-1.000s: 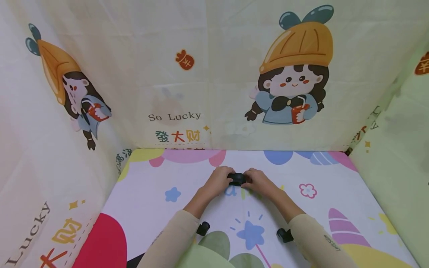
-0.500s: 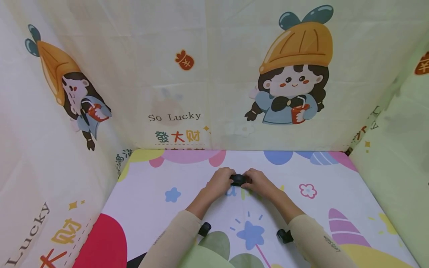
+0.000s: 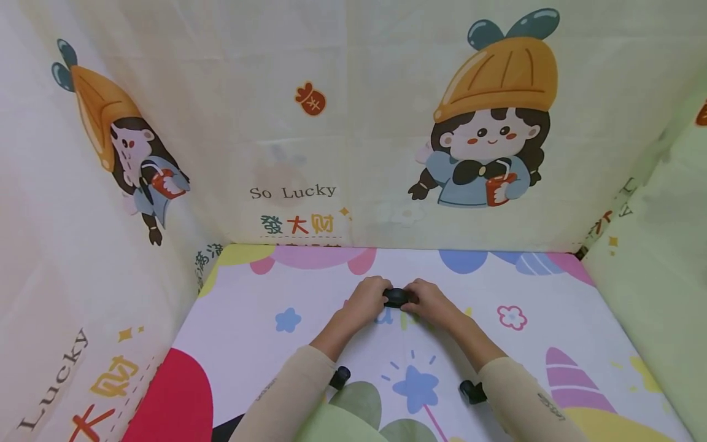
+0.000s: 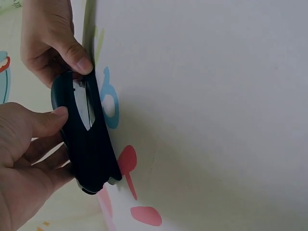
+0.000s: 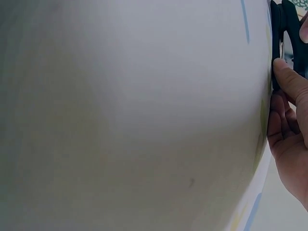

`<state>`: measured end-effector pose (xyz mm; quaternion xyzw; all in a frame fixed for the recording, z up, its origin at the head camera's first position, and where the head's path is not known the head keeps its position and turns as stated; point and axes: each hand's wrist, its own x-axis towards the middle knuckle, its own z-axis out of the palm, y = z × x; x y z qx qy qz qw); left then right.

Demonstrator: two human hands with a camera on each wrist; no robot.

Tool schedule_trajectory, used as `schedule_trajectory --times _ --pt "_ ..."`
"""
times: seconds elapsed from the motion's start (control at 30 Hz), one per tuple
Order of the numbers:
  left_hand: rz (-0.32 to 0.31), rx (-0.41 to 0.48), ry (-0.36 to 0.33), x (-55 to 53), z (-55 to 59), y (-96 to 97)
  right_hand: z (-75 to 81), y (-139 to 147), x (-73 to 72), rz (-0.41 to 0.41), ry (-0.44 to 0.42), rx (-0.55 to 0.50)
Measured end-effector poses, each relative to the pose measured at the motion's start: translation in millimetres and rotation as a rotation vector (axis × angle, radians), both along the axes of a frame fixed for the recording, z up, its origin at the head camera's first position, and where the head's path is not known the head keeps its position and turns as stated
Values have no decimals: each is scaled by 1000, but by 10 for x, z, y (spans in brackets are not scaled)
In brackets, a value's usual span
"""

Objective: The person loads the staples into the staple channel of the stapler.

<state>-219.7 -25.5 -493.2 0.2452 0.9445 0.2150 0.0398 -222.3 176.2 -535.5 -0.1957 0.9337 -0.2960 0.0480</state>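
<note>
A black stapler (image 3: 396, 298) lies on the patterned tabletop between the two hands, its length running left to right. My left hand (image 3: 369, 299) grips one end; in the left wrist view, its thumb (image 4: 58, 113) presses the upper arm while the fingers reach behind the body. At the other end, my right hand (image 3: 429, 302) pinches the stapler, thumb (image 4: 83, 62) on the base. A gap between the stapler's upper arm and base shows a metal strip (image 4: 85, 108). Only part of the stapler (image 5: 276, 43) appears at the edge of the right wrist view.
The tabletop (image 3: 243, 344) carries printed stars, flowers and coloured shapes. Printed cloth walls (image 3: 381, 123) stand at the back and both sides. Black wrist cameras (image 3: 340, 377) sit at both sleeves. A dark edge (image 3: 225, 428) shows at the lower left.
My left hand has shifted slightly right along with the stapler, closer to my right hand. The head view has turned a little left. Both hands keep their hold.
</note>
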Motion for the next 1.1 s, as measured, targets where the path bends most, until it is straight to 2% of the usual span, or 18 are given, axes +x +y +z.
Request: schedule_trajectory --times 0.27,0.53,0.83,1.1 --pt "-24 -29 29 2 4 -22 6 12 -7 15 11 -10" --pt "-28 36 4 5 20 -54 -2 32 -4 23 33 3" --pt "-29 10 -12 -4 -4 -63 -4 47 2 23 29 -28" --pt "-13 26 -39 28 43 -145 -16 56 31 5 32 -44"
